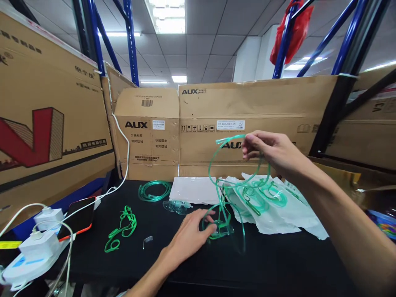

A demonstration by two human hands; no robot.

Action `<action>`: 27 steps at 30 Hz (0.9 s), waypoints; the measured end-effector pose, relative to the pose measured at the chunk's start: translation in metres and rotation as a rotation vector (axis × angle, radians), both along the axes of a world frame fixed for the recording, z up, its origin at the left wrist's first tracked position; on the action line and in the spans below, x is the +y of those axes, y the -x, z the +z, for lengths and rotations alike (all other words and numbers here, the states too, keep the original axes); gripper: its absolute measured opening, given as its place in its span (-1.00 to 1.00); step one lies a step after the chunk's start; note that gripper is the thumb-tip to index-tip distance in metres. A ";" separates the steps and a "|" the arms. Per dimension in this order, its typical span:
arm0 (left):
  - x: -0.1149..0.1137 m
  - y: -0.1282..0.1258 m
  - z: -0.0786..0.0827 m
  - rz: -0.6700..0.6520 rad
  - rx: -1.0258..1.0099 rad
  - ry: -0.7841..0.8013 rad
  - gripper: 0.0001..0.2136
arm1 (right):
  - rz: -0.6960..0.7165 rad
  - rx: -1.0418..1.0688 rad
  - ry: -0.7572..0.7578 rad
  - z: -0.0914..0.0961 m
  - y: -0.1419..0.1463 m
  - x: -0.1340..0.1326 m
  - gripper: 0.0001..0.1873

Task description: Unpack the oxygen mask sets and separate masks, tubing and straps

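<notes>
My right hand (272, 150) is raised above the black table (192, 264) and pinches a loop of clear green tubing (216, 161) that arcs down to the table. My left hand (193, 235) rests on the table with its fingers pressed on a clear green mask piece (221, 229) at the tubing's lower end. Just behind lie several clear plastic bags (278, 214) with coiled green tubing inside.
A coil of green tubing (154, 191), a clear mask (177, 205), a green elastic strap (122, 227) and a small clear clip (147, 241) lie on the table. A phone (78, 216) and white chargers (40, 243) sit at left. Cardboard boxes (216, 123) wall the back.
</notes>
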State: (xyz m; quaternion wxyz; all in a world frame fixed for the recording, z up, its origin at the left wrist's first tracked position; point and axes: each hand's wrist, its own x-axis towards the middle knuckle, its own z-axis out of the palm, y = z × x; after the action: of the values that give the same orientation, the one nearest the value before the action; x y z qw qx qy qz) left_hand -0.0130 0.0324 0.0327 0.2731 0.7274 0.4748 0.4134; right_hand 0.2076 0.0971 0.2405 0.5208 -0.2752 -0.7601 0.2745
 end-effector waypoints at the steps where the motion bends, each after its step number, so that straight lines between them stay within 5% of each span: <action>1: 0.001 0.001 0.000 0.016 -0.003 -0.002 -0.71 | -0.005 0.014 -0.021 0.006 0.000 0.000 -0.57; 12: 0.000 0.028 -0.005 0.079 -0.024 0.044 -0.70 | -0.050 0.225 -0.165 0.062 -0.023 0.007 -0.68; 22: 0.000 0.013 -0.002 0.171 0.083 -0.062 -0.47 | 0.029 0.253 -0.080 0.067 -0.019 0.006 -0.60; 27: -0.003 0.001 0.005 0.019 0.129 -0.092 -0.63 | 0.062 0.299 -0.038 0.068 -0.013 0.003 -0.59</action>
State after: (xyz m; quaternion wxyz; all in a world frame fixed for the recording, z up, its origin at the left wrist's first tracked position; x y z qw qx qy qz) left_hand -0.0136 0.0298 0.0373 0.2043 0.7597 0.4789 0.3895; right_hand 0.2202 0.1004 0.3087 0.6246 -0.1977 -0.6871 0.3141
